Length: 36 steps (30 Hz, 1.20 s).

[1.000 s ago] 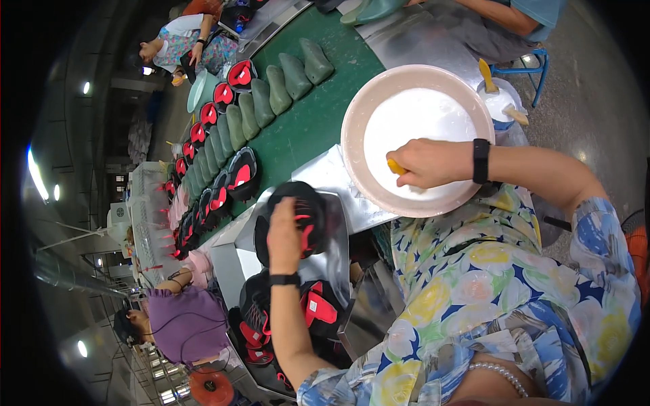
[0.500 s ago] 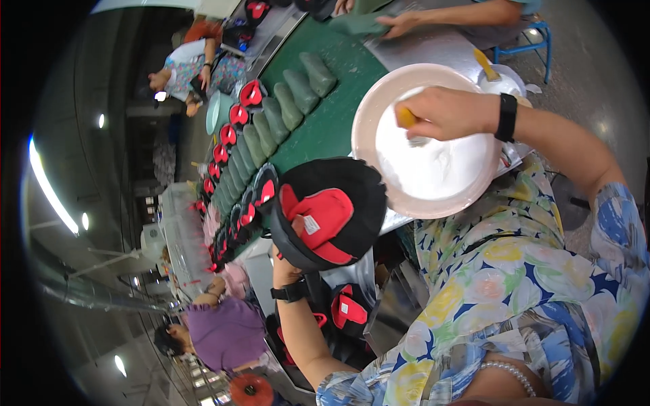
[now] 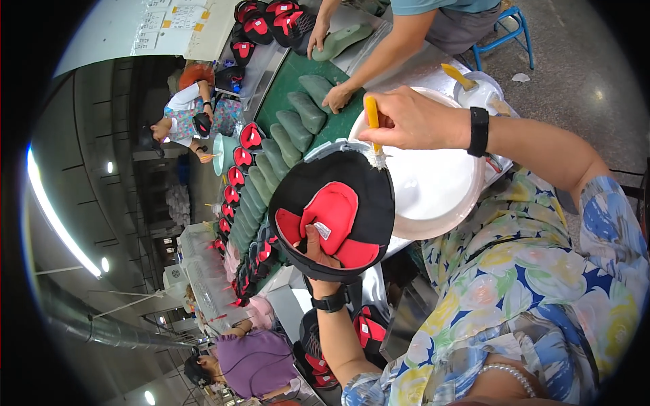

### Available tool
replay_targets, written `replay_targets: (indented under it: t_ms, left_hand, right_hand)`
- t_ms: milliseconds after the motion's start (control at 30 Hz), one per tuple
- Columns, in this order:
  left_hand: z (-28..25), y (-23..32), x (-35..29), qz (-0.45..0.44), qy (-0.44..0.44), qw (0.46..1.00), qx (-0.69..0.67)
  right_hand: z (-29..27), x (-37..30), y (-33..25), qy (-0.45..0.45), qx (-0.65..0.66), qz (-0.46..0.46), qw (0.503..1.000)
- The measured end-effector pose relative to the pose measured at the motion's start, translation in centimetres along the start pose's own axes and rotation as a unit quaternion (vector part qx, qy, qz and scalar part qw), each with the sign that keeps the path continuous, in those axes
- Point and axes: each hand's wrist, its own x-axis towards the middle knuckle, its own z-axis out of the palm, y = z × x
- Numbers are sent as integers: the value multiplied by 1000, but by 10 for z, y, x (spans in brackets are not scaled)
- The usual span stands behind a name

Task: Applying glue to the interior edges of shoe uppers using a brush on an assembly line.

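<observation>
Black shoe upper (image 3: 333, 204), yellow brush (image 3: 372, 120) seemingly touching

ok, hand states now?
Left hand: closed, holding a black-and-red shoe upper.
Right hand: closed, holding a yellow-handled brush, bristles at the upper's edge.

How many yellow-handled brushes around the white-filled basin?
2: one brush in the right hand, another brush leaning in the small pail beside the basin. Others may be hidden.

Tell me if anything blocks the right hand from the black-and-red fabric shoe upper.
Nothing visible does: the yellow-handled brush in the right hand reaches the rim of the shoe upper in the left hand.
</observation>
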Motion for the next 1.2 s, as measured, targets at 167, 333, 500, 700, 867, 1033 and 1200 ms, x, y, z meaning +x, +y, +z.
replay_targets:
  t_ms: [167,333,500,700,867,1033,1200]
  left_hand:
    - [11,-17,-2,112,67,979,159]
    - [6,-27,5,282,154,872,369]
    - [4,-27,11,493,108,685,526]
    - [-24,-25,15,411,41,826,385]
    - [-72,-15,19,273,-73,788,546]
    - [-42,-38,0,-4,-183,898,400]
    - [5,-41,-28,-19,-123,939,322]
  right_hand:
    - [19,-10,-3,56,58,84,993]
    - [32,-24,-9,18,138,156,978]
    - [39,-34,-13,-33,196,196,960]
    - [37,-37,-16,-9,284,148,947]
    - [22,-21,-9,23,182,-3,983]
    - [36,-19,-27,-23,216,-222,951]
    - [63,-11,-47,-69,183,-397,897]
